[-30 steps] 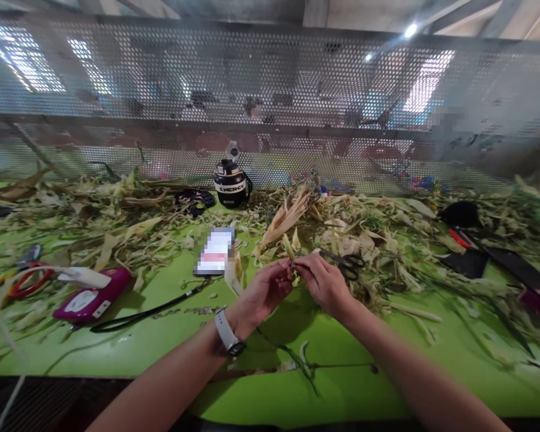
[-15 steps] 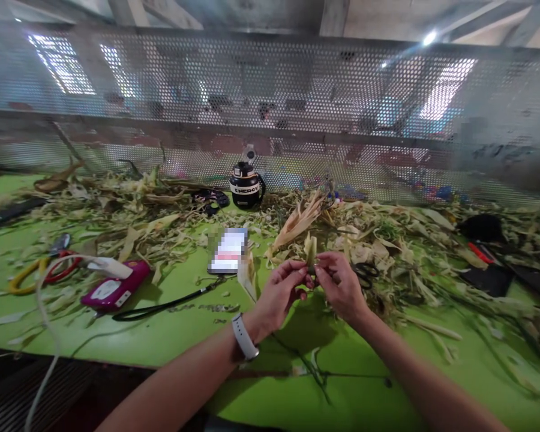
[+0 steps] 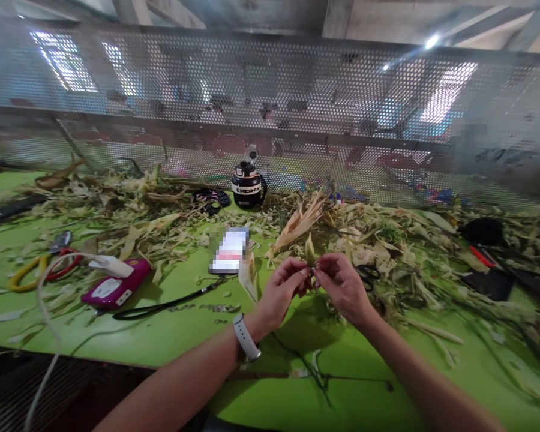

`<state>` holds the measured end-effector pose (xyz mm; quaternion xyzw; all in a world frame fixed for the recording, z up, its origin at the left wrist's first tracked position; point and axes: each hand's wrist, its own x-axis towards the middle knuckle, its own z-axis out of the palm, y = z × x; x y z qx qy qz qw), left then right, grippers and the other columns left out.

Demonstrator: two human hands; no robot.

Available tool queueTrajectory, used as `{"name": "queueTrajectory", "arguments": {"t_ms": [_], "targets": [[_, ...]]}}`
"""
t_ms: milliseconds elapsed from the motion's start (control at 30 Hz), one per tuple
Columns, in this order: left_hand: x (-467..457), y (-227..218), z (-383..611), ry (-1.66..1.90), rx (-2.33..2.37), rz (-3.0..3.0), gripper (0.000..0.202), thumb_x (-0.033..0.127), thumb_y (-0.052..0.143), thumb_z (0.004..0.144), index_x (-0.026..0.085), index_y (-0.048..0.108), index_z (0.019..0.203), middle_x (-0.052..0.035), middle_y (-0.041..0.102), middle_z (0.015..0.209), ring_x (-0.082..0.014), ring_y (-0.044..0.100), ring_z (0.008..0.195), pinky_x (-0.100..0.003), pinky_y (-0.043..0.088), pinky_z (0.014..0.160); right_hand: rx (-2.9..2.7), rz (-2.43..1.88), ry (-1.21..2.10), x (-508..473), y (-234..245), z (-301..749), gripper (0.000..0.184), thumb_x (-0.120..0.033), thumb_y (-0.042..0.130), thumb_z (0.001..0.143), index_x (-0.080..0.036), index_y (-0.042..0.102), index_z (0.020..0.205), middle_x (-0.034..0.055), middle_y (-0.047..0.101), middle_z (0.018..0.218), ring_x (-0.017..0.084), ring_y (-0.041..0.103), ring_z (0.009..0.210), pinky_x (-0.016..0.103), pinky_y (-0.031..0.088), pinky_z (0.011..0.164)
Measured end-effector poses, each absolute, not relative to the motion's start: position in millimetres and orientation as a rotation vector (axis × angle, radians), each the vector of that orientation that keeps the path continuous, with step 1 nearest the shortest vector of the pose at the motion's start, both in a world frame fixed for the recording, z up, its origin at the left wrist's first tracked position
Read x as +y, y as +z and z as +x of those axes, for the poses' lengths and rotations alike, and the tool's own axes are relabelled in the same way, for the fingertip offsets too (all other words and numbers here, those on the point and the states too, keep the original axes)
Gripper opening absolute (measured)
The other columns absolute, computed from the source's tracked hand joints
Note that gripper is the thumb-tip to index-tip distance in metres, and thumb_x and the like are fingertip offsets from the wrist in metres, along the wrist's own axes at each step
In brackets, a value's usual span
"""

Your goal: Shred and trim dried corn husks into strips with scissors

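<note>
The small pale yellow-green strip of dried leaf [image 3: 310,251] stands upright just above the middle of the frame. The fingertips of the left hand [image 3: 282,292] and the right hand [image 3: 344,289] pinch its base, meeting over the bright green table [image 3: 171,336]. Black-handled scissors [image 3: 369,273] lie just right of the hands. Judging by the loose heaps of torn husk [image 3: 409,252] across the middle right, much is already shredded, with whole leaves left.
</note>
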<state>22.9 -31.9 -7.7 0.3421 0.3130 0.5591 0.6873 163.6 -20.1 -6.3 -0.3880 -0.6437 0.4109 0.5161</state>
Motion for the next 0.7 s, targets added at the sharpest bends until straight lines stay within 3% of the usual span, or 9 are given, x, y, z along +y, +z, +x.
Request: {"name": "queueTrajectory", "arguments": {"t_ms": [100,267,433,700], "targets": [[-31.7,-6.4,22.0,1.283,0.739,0.949,0.024,0.026,0.074,0.065,0.015,0.058,0.079,0.0027,0.056,0.068,-0.0065,0.049,0.060,-0.017,0.039,0.056,-1.354,-0.918,1.284,-20.4,6.9,165.2,0.025,-0.026,0.066,0.072,-0.021,0.050,0.091,-0.0037,0.055,0.070,0.008,0.052,0.055,0.019,0.044,0.051],[-31.0,-6.4,21.3,1.267,0.814,1.097,0.025,0.030,0.073,0.066,0.016,0.058,0.080,0.0013,0.056,0.070,-0.0076,0.048,0.059,-0.018,0.037,0.049,-1.123,-0.873,1.639,-20.0,16.3,170.6,0.030,-0.020,0.070,0.065,-0.019,0.052,0.089,-0.0060,0.053,0.065,0.004,0.046,0.050,0.015,0.036,0.046],[-30.4,-7.6,20.8,1.239,0.834,1.080,0.026,0.031,0.070,0.069,0.015,0.058,0.086,-0.0005,0.058,0.075,-0.0096,0.052,0.064,-0.018,0.041,0.049,-1.096,-0.847,1.660,-18.5,11.5,170.7,0.029,-0.019,0.070,0.064,-0.018,0.053,0.088,-0.0060,0.056,0.064,0.004,0.047,0.049,0.015,0.035,0.046],[-27.3,-8.7,20.2,1.220,0.855,1.072,0.025,0.036,0.069,0.069,0.015,0.060,0.077,0.0014,0.056,0.067,-0.0077,0.049,0.057,-0.016,0.041,0.046,-1.167,-0.945,1.619,-21.7,7.6,166.8,0.026,-0.028,0.063,0.071,-0.018,0.052,0.092,-0.0050,0.058,0.060,0.006,0.047,0.044,0.017,0.037,0.042]]}}
